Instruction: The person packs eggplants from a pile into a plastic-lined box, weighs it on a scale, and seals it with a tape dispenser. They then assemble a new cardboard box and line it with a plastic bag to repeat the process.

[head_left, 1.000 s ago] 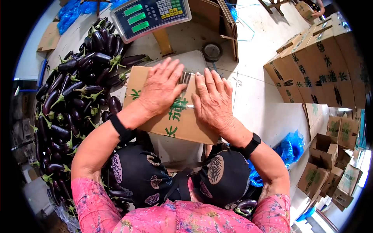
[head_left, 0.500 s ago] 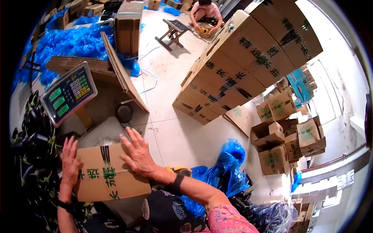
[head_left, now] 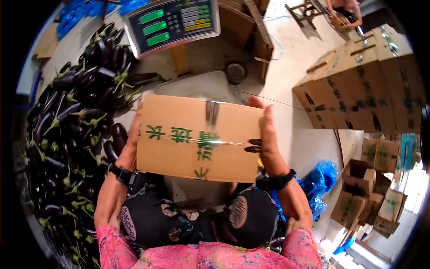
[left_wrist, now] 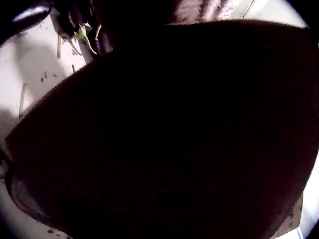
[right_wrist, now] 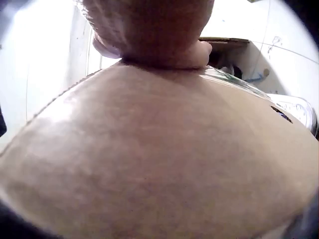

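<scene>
A closed cardboard box (head_left: pixel 179 157) with green characters and dark eggplant prints is held between both hands in the head view. My left hand (head_left: pixel 133 134) grips its left end, with most of the fingers hidden behind the cardboard. At the opposite end, my right hand (head_left: pixel 268 134) holds the side, its fingers reaching the far corner. The box overlaps the pale platform (head_left: pixel 201 85) of a weighing scale. In the right wrist view, the cardboard fills most of the picture below the hand. A dark shape covers nearly all of the left wrist view.
A large heap of eggplants (head_left: pixel 67 130) lies along the left. The scale's display (head_left: pixel 174 24) stands beyond the box, with a tape roll (head_left: pixel 236 72) near it. Stacked printed cartons (head_left: pixel 358 94) and open boxes (head_left: pixel 358 179) are on the right. Blue plastic (head_left: pixel 320 184) lies nearby.
The hands have gone from lying flat on the box top to holding its two ends. The box now shows nearer and more level. The head view swung right, then back.
</scene>
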Demonstrator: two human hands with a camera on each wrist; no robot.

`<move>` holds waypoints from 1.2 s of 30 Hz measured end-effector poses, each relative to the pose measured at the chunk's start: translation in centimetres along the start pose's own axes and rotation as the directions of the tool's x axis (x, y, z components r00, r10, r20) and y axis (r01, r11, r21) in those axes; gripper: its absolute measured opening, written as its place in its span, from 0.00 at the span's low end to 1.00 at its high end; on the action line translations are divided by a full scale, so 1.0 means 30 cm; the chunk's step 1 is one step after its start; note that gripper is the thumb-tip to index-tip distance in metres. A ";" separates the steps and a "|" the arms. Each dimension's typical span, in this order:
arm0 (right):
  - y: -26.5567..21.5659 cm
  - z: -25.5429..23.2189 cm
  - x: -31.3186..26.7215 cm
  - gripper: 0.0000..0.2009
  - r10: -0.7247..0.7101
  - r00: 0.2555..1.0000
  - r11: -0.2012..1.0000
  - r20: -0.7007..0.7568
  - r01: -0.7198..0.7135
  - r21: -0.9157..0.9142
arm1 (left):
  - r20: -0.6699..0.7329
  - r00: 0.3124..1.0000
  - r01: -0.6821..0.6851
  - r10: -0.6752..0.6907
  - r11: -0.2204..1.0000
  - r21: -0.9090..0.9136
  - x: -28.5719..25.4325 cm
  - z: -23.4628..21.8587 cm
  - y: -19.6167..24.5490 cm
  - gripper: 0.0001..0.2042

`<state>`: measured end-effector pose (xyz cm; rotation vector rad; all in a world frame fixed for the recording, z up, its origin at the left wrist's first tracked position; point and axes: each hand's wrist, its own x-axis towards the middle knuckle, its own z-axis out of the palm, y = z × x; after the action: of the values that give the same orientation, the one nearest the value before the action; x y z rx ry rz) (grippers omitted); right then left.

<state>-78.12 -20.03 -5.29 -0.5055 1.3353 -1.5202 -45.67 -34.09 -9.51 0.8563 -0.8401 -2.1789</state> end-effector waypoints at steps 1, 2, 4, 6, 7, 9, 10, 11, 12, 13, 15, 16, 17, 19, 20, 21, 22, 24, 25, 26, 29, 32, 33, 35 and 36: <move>-0.038 0.015 -0.013 0.35 0.009 1.000 0.999 -0.020 -0.010 -0.038 | -0.019 1.000 -0.007 0.006 1.000 -0.003 0.000 0.026 -0.011 0.27; -0.068 0.007 -0.032 0.38 0.009 0.999 0.999 0.044 -0.007 -0.037 | -0.045 0.999 -0.028 0.029 0.999 0.026 0.005 0.061 -0.017 0.27; -0.063 -0.037 -0.033 0.40 -0.085 0.995 0.977 0.044 0.091 -0.195 | -0.094 0.993 -0.067 0.075 0.994 0.084 0.014 0.115 -0.020 0.26; -0.012 -0.084 -0.002 0.40 0.144 0.987 0.988 -0.069 -0.140 0.061 | -0.067 0.997 -0.007 0.031 0.943 0.333 0.058 -0.122 -0.141 0.27; 0.008 -0.098 -0.005 0.36 0.275 0.960 0.948 -0.059 -0.260 0.181 | -0.053 0.999 0.015 0.010 0.892 0.451 0.081 -0.240 -0.201 0.28; 0.098 -0.167 -0.032 0.33 0.375 0.924 0.926 -0.076 -0.369 0.082 | -0.072 0.996 0.081 -0.053 0.879 0.471 0.043 -0.276 -0.244 0.28; 0.218 -0.254 -0.042 0.31 0.442 0.892 0.895 -0.096 -0.433 0.103 | -0.098 0.988 0.151 -0.121 0.899 0.411 -0.001 -0.257 -0.250 0.29; 0.336 -0.340 -0.051 0.29 0.508 0.854 0.860 -0.116 -0.494 0.128 | -0.111 0.976 0.216 -0.188 0.907 0.362 -0.032 -0.239 -0.252 0.29; 0.450 -0.423 -0.061 0.27 0.569 0.811 0.820 -0.135 -0.550 0.156 | -0.119 0.963 0.268 -0.242 0.905 0.331 -0.057 -0.226 -0.254 0.30; 0.497 -0.437 -0.060 0.27 0.610 0.779 0.791 -0.142 -0.591 0.154 | -0.121 0.950 0.312 -0.289 0.898 0.310 -0.079 -0.214 -0.252 0.30; 0.493 -0.418 -0.072 0.27 0.647 0.752 0.762 -0.127 -0.629 0.154 | -0.115 0.930 0.367 -0.349 0.878 0.306 -0.101 -0.197 -0.246 0.31; 0.472 -0.410 -0.081 0.27 0.650 0.751 0.758 -0.114 -0.634 0.153 | -0.105 0.920 0.391 -0.378 0.864 0.316 -0.103 -0.184 -0.242 0.31; 0.448 -0.403 -0.085 0.27 0.651 0.752 0.758 -0.104 -0.635 0.152 | -0.091 0.911 0.408 -0.401 0.852 0.328 -0.078 -0.166 -0.234 0.32; 0.406 -0.413 -0.114 0.27 0.641 0.761 0.765 -0.094 -0.625 0.158 | -0.051 0.887 0.446 -0.458 0.824 0.350 -0.034 -0.123 -0.227 0.33; 0.390 -0.421 -0.131 0.27 0.633 0.769 0.772 -0.095 -0.615 0.163 | -0.025 0.874 0.460 -0.485 0.810 0.365 0.005 -0.094 -0.225 0.33; 0.358 -0.445 -0.153 0.27 0.622 0.776 0.779 -0.104 -0.602 0.174 | 0.005 0.861 0.468 -0.509 0.794 0.387 0.051 -0.054 -0.223 0.34; 0.325 -0.477 -0.177 0.27 0.607 0.786 0.791 -0.118 -0.583 0.188 | 0.031 0.846 0.475 -0.532 0.779 0.409 0.095 -0.008 -0.220 0.34; 0.252 -0.549 -0.229 0.27 0.569 0.807 0.818 -0.161 -0.536 0.209 | 0.087 0.816 0.478 -0.572 0.751 0.455 0.184 0.089 -0.229 0.36; 0.212 -0.590 -0.254 0.27 0.549 0.815 0.831 -0.185 -0.509 0.224 | 0.114 0.801 0.475 -0.588 0.739 0.477 0.229 0.143 -0.242 0.36; 0.171 -0.634 -0.277 0.27 0.526 0.823 0.846 -0.216 -0.478 0.237 | 0.140 0.786 0.469 -0.602 0.728 0.500 0.277 0.198 -0.260 0.37; 0.051 -0.780 -0.337 0.27 0.426 0.846 0.899 -0.319 -0.357 0.255 | 0.227 0.745 0.437 -0.627 0.716 0.544 0.421 0.391 -0.334 0.39; -0.036 -0.892 -0.364 0.27 0.338 0.847 0.932 -0.411 -0.241 0.270 | 0.286 0.733 0.404 -0.617 0.733 0.546 0.554 0.576 -0.436 0.41; -0.054 -0.920 -0.363 0.27 0.310 0.844 0.941 -0.438 -0.206 0.268 | 0.306 0.736 0.394 -0.604 0.750 0.532 0.592 0.642 -0.473 0.41; -0.055 -0.965 -0.373 0.27 0.279 0.832 0.942 -0.480 -0.140 0.305 | 0.312 0.745 0.411 -0.590 0.774 0.482 0.623 0.776 -0.510 0.43; -0.040 -0.985 -0.370 0.27 0.268 0.827 0.936 -0.494 -0.103 0.337 | 0.284 0.748 0.461 -0.600 0.778 0.427 0.594 0.870 -0.483 0.44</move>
<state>-98.37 3.79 -9.83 0.2673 1.4774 -1.7220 -80.20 -30.39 -11.01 0.8992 -1.3291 -2.8499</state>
